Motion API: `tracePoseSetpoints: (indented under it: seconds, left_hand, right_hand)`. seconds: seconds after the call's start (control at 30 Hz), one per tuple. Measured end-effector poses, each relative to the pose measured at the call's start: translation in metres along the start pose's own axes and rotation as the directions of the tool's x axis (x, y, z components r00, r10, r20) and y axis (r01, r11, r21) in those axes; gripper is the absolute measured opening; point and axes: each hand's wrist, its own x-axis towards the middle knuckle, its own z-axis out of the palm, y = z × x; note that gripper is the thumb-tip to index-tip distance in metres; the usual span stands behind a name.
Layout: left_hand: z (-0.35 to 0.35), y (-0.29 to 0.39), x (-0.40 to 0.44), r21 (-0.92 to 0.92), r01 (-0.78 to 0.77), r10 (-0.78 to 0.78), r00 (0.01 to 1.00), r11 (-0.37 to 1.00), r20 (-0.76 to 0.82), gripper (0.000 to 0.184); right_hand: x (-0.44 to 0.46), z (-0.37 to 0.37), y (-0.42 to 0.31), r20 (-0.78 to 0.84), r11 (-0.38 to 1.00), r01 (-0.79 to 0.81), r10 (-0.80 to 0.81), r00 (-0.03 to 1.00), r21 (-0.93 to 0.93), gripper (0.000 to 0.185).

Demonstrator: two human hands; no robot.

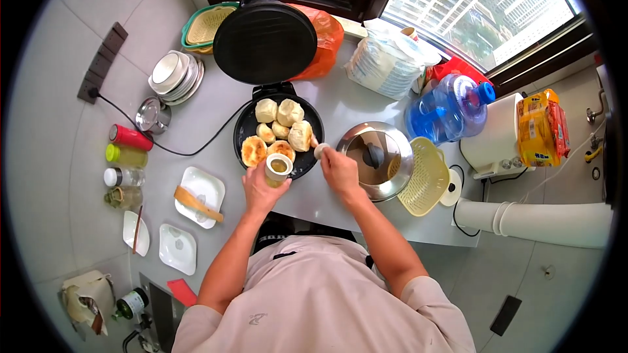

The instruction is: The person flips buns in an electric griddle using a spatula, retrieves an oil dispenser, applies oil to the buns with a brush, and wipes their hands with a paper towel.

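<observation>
My left hand (265, 191) is wrapped round a small oil jar (279, 165) with a white rim, yellowish liquid showing inside. It is at the front edge of the black electric griddle (318, 117). My right hand (339, 168) pinches a white round cap (320, 151) just right of the pan; whether anything hangs beneath it is hidden. Several buns lie in the pan. A browned bun (254, 151) sits at left, a pale bun (290, 112) at the back, and a partly browned bun (300, 136) nearest my right fingers. The griddle's lid (265, 42) stands raised behind.
Right of the pan are a glass lid (375, 186), a yellow colander (422, 183) and a blue water jug (451, 110). Leftward, a wooden spatula (198, 204) rests across a white dish (212, 183). A black cord (196, 152) runs over the counter. Stacked bowls (171, 73) stand behind.
</observation>
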Motion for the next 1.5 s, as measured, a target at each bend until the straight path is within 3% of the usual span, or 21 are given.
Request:
tracePoseSetpoints:
  seconds: [0.07, 0.17, 0.3, 0.37, 0.4, 0.47, 0.6, 0.7, 0.8, 0.87, 0.97, 1.07, 1.2, 1.33, 1.5]
  left_hand:
    - [0.001, 0.000, 0.001, 0.009, -0.001, 0.001, 1.000, 1.000, -0.009, 0.082]
    - [-0.002, 0.004, -0.003, 0.013, 0.026, -0.026, 0.999, 1.000, -0.031, 0.080]
    - [0.000, 0.000, -0.003, -0.001, 0.011, -0.011, 1.000, 1.000, -0.017, 0.079]
    - [0.000, 0.001, -0.006, -0.002, 0.015, -0.015, 1.000, 1.000, -0.021, 0.078]
    - [-0.001, 0.000, -0.007, -0.002, 0.017, -0.017, 1.000, 1.000, -0.024, 0.078]
    - [0.001, 0.000, -0.008, 0.000, 0.036, -0.036, 0.999, 0.999, -0.023, 0.079]
    - [-0.001, 0.001, -0.010, -0.021, 0.051, -0.052, 0.998, 0.998, -0.038, 0.080]
    - [-0.005, 0.000, -0.010, -0.016, 0.050, -0.050, 0.999, 0.999, -0.018, 0.078]
    - [-0.004, -0.003, -0.010, -0.021, 0.056, -0.057, 0.997, 0.998, -0.046, 0.076]
    - [-0.003, -0.004, -0.012, -0.001, 0.079, -0.079, 0.996, 0.997, -0.032, 0.076]
    - [-0.004, -0.003, -0.010, 0.008, 0.062, -0.062, 0.998, 0.998, -0.012, 0.076]
    - [-0.005, 0.000, -0.012, -0.026, 0.057, -0.058, 0.997, 0.998, -0.045, 0.076]
    - [-0.003, -0.002, -0.010, -0.028, 0.059, -0.060, 0.997, 0.998, -0.037, 0.076]
    - [-0.007, -0.002, -0.009, -0.018, 0.056, -0.057, 0.998, 0.998, -0.039, 0.076]
    - [-0.006, -0.005, -0.012, -0.025, 0.091, -0.092, 0.993, 0.996, -0.067, 0.074]
  right_hand:
    - [-0.007, -0.010, -0.006, 0.033, 0.998, -0.029, 0.027, 0.999, 0.057, 0.008]
    - [0.003, -0.028, -0.012, -0.097, 0.986, -0.056, 0.071, 0.993, 0.158, 0.007]
    - [0.057, -0.027, 0.006, -0.065, 0.998, 0.026, -0.022, 0.998, 0.062, 0.012]
    - [0.072, -0.015, 0.019, 0.098, 0.991, 0.108, -0.116, 0.988, 0.079, 0.017]
    - [0.072, -0.018, 0.015, 0.099, 0.991, 0.111, -0.118, 0.988, 0.081, 0.017]
    - [0.071, -0.026, 0.010, 0.249, 0.998, 0.053, -0.063, 0.966, 0.044, 0.018]
    - [0.056, -0.031, 0.017, 0.298, 0.997, 0.059, -0.073, 0.952, 0.056, 0.020]
    - [0.049, -0.042, 0.005, 0.083, 0.991, 0.044, -0.054, 0.995, 0.123, 0.021]
    - [0.040, -0.062, -0.021, 0.174, 0.985, 0.015, -0.045, 0.984, 0.173, 0.020]
    - [0.043, -0.048, -0.005, 0.201, 0.996, 0.038, -0.054, 0.978, 0.081, 0.017]
    - [0.060, -0.038, 0.002, 0.123, 0.994, -0.109, 0.105, 0.987, 0.025, 0.016]
    - [0.078, -0.035, -0.012, -0.014, 0.997, -0.029, 0.031, 0.999, 0.078, 0.015]
    - [0.097, 0.006, -0.001, -0.021, 0.998, -0.018, 0.019, 1.000, 0.059, 0.019]
    - [0.068, 0.025, 0.015, 0.058, 0.942, -0.317, 0.312, 0.948, 0.109, 0.029]
    - [0.068, 0.012, 0.014, 0.112, 0.821, -0.490, 0.479, 0.871, 0.294, 0.029]
